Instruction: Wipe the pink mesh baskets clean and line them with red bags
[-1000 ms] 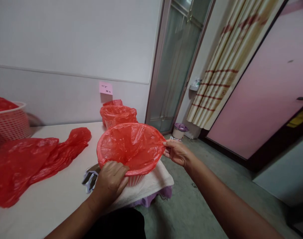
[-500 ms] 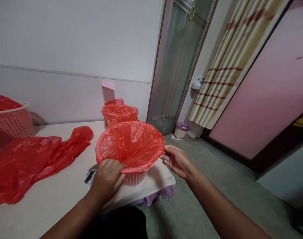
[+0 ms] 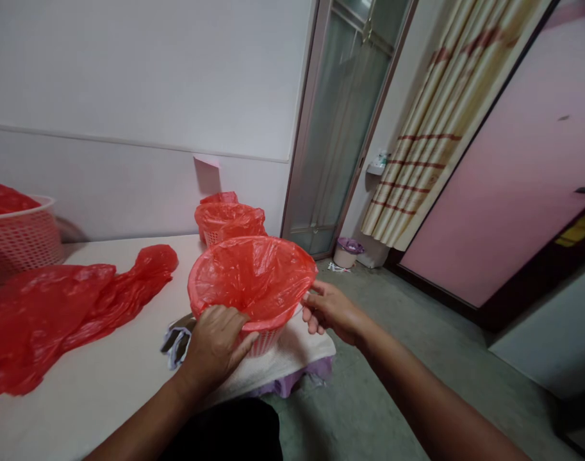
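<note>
In front of me a plastic basket stands near the corner of a white-covered surface. A red plastic bag lines it, folded out over the rim. My left hand grips the near left rim, fingers over the bag inside and thumb outside. At the right rim, my right hand pinches the bag's edge between thumb and forefinger, its other fingers curled beneath. A second basket with a red bag over it stands just behind.
Loose red bags lie on the white cover to the left, near a white lattice basket. A dark crumpled cloth sits beside my left hand. A small bin stands on the floor by the glass door.
My right hand has moved slightly down and toward me along the rim. The left hand has shifted a little to the right, its thumb now sticking out more.
</note>
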A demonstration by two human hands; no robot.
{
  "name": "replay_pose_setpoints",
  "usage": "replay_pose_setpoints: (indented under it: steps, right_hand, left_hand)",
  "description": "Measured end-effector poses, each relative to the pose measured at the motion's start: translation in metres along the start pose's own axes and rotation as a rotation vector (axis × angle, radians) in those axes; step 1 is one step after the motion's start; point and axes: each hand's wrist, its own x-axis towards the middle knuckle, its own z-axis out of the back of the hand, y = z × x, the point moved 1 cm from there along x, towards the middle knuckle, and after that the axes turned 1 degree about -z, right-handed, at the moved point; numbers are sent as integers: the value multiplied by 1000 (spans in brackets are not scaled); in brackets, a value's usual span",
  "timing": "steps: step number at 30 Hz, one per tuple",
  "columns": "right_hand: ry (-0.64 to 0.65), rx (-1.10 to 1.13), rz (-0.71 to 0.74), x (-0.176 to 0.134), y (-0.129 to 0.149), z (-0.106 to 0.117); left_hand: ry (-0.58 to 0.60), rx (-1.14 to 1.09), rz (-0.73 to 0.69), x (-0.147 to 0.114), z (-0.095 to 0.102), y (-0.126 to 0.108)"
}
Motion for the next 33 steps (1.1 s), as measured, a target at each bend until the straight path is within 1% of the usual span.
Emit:
replay_pose_setpoints:
  steps: [3,7,12,14,18,19,21,23,25,29,33]
  right_hand:
    - [79,124,-82,5,8,6]
    - [124,205,-80,9,12,10]
    - [86,261,-44,5,8,5]
    - [52,254,-19,5,7,3]
    - [8,130,1,13,11,0]
    - [14,106,-9,16,12,0]
    - [66,92,-42,21,15,-2]
    - [144,117,-60,24,15,-5]
    - [188,168,-47,24,15,-6]
    - [158,266,-30,19,11,-1]
    - [173,274,0,12,9,4]
  left_hand:
    - [-2,-1,11,1,1,0]
    - [-10,18,22,2,1,0]
    - [-5,21,31,1,-2,0]
    - [-4,21,27,1,-2,0]
    - [-6,27,26,0,-3,-1]
    - [-5,29,18,0,-3,-2]
    - [-6,42,-8,0,-3,-5]
    - [-10,60,-31,-1,-3,-9]
    - [-13,78,-30,-2,-3,-11]
    - [-18,89,-15,-3,-4,-8]
    - [-6,73,-2,-4,-4,-5]
